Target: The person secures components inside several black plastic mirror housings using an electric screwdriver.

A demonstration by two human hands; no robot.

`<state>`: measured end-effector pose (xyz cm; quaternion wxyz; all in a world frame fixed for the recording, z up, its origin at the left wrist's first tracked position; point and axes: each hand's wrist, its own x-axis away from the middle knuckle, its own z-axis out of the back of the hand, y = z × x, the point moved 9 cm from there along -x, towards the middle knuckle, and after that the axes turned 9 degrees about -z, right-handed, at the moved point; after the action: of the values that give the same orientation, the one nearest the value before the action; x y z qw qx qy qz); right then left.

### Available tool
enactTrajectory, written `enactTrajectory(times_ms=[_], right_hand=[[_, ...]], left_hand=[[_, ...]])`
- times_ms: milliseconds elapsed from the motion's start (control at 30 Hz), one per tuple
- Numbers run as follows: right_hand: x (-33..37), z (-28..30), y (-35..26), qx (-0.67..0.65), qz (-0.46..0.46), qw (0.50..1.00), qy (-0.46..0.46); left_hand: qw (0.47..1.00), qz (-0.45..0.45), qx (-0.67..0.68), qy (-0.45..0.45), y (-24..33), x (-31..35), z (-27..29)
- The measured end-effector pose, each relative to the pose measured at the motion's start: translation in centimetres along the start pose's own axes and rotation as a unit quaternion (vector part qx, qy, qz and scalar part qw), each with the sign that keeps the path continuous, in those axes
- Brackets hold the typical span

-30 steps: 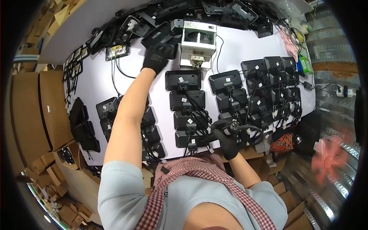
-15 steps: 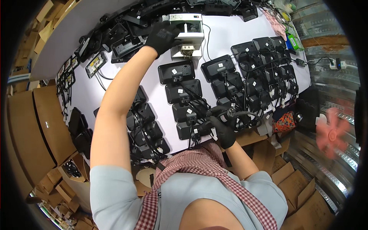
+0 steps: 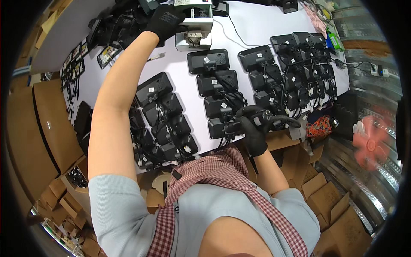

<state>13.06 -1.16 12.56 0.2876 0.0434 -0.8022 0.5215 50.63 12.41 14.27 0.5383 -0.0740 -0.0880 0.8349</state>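
My left hand [image 3: 166, 22], in a black glove, grips the left side of a small white screw feeder [image 3: 205, 26] at the back of the table. The feeder has an open top bay and a metal outlet on its front. My right hand [image 3: 255, 136], also black-gloved, is closed around a black electric screwdriver [image 3: 266, 116] with a thick curved cord, near the table's front edge. Just left of that hand, a column of black display units [image 3: 208, 61] lies back side up, overlapping, with cables bundled on them. The screwdriver's tip is hard to make out.
More overlapping black units lie at the left [image 3: 154, 89] and right [image 3: 295, 81]. Black housings [image 3: 122, 28] pile up at the back left. Cardboard boxes [image 3: 47, 128] stand left of the table; a pink fan [image 3: 370, 143] is at the right. A thin cable [image 3: 235, 32] runs behind the units.
The screw feeder has shifted left relative to the display units, my left hand moving with it. My right hand still holds the screwdriver. The whole view has shifted slightly.
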Motion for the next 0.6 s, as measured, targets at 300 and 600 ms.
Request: enactTrajectory(times_ms=[300,600], right_hand=[[-0.8,-6.8,-3.5,0.047,0.113,0.991,-0.059],[-4.8,-16.3,-9.4,-0.003,0.258,0.957,-0.131]], left_hand=[[0.999,0.008,-0.036,0.028,-2.7,8.9,0.8],[0.997,0.034,-0.059,-0.028,-1.3,12.8,4.4]])
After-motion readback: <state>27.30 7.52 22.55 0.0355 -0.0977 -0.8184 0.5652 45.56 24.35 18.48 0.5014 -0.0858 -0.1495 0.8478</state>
